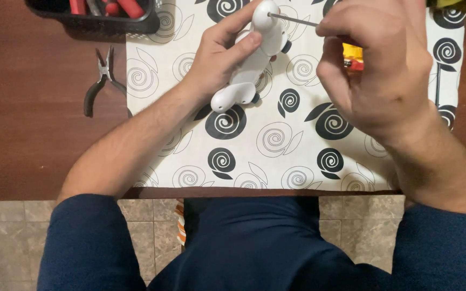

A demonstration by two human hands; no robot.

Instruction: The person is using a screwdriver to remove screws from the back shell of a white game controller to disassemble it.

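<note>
Head view, black tray [136, 24] w/ red-handled tools [130, 6], top left

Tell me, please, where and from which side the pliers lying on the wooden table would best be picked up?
Probably by the two dark handles of the pliers, coming from above. They lie flat on the bare table with handles splayed toward the person and jaws toward the black tray, clear of the left hand.

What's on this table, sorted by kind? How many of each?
White plastic toy, held in the left hand: 1
Screwdriver, held in the right hand: 1
Pliers: 1
Black tool tray: 1
Patterned mat: 1
Total: 5
</note>
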